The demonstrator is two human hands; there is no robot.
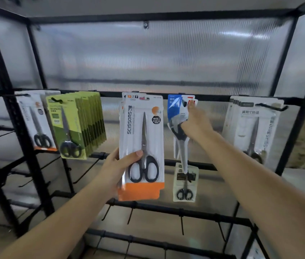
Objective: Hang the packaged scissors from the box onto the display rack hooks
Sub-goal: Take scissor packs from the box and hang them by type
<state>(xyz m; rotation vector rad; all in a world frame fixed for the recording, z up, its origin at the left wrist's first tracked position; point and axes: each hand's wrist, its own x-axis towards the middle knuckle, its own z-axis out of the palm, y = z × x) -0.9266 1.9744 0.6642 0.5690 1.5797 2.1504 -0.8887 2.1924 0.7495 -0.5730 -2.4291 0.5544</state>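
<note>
Rack: black frame (6, 101) with rails of hooks, ribbed clear panel behind.
Top rail, left to right: a white-and-orange pack (37, 122), a thick row of green packs (77, 126), the orange packs in hand, the blue pack, and a row of white packs (254, 128) at far right.
Lower rail: one small pack (185, 182) hangs under the blue one; the other lower hooks (131, 214) are bare.
Box: not in view.
Left hand (118, 167): grasps a stack of orange packs (142, 146) near its lower edge, thumb across the front by the scissor handles, fingers behind. The stack's top reaches the top rail; whether it is already on a hook I cannot tell.
Right hand (196, 122): reaches up to the blue pack (176, 111), fingers against its top by the hang hole. Whether they pinch the card or only press it I cannot tell. The pack tilts, its lower end swinging left.
Step in hand, as I judge: seating the blue pack on its hook.
How to do it well: keep the card square to the hook, line the hole with the tip, slide it fully back, then let it hang straight.
Care: keep the left stack steady and out of the blue pack's swing.
Risk: a tilted card may miss or slip off the hook.
</note>
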